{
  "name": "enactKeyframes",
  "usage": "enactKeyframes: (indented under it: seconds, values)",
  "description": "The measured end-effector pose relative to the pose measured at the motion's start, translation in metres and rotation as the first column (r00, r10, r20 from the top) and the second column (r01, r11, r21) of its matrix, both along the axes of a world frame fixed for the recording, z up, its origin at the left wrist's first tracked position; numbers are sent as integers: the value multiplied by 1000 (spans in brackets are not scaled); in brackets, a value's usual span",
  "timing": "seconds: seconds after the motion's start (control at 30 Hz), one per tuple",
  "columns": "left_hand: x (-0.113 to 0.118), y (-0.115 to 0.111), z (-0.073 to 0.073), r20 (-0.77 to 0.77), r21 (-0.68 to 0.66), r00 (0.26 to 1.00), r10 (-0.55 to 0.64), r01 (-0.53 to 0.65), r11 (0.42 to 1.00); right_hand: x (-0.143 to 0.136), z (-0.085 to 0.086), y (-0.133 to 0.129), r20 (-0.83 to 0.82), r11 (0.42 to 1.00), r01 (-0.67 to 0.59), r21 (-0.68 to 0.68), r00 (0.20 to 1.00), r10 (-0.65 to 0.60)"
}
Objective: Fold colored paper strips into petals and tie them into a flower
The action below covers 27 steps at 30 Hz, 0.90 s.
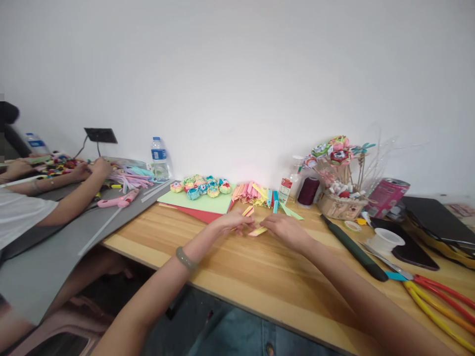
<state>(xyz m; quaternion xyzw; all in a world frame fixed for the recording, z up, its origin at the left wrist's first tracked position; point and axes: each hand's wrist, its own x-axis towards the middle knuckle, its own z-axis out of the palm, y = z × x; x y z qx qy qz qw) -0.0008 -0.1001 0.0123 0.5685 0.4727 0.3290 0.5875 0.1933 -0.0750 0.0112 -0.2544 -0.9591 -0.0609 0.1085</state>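
My left hand [237, 221], with a pale green bangle [185, 258] on its forearm, is closed around a folded yellow-and-red paper strip [248, 211]. Just to its right, my right hand [285, 228] pinches a pale yellow and pink folded paper strip [257, 231] at its fingertips. Both hands are a little above the wooden table [237, 267]. Behind them lies a row of folded pink, orange and yellow paper pieces [250, 194], with blue ones at its right end. Several colourful paper balls [204, 187] rest on a light green paper sheet [218, 204].
On the right are a purple thread spool [308, 192], a basket of paper flowers [341, 205], a dark green long tool [352, 249], scissors [430, 282] and a white spool [386, 240]. At left, another person's hands [100, 168] work near a pink glue gun [118, 200]. A water bottle [159, 158] stands by the wall.
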Motion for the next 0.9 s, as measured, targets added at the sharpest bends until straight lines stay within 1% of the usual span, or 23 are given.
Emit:
enactKeyframes:
  seconds: [0.07,0.17,0.3,0.37,0.4,0.47,0.53,0.57,0.6,0.67,0.77,0.83,0.9]
  values:
    - [5,-1,2,14,-13,999,-29,29,999,6,4,-1,-45,1000,8,24,999,-7]
    - [18,-2,6,44,-13,997,-66,66,998,14,11,-4,-133,1000,-2,21,991,5]
    - [39,-5,13,84,43,991,-107,104,994,24,16,-8,-307,999,-22,-24,952,13]
    - [48,-6,16,102,104,989,-108,98,990,29,15,-8,-438,999,10,-53,898,-32]
    - [52,-6,16,110,135,989,-99,84,987,32,14,-8,-515,996,46,-73,854,-77]
    - [59,-7,17,122,187,990,-65,41,981,38,11,-6,-658,980,133,-149,727,-198]
    - [65,-6,17,129,224,991,-28,-2,975,45,9,-5,-734,947,168,-275,599,-320]
    - [68,-6,17,131,237,991,-18,-14,971,47,8,-5,-742,926,152,-346,559,-369]
    - [71,-5,17,131,248,991,-15,-18,969,49,7,-6,-737,903,117,-414,539,-408]
    - [78,-5,18,128,257,991,-35,1,966,52,8,-8,-707,849,28,-528,540,-457]
    - [88,-5,20,117,250,987,-108,76,965,55,11,-11,-666,769,-71,-636,555,-499]
    - [91,-4,21,111,241,980,-168,137,961,56,12,-10,-645,726,-100,-680,553,-528]
    - [93,-2,20,112,233,970,-216,186,955,57,10,-8,-631,701,-107,-705,547,-551]
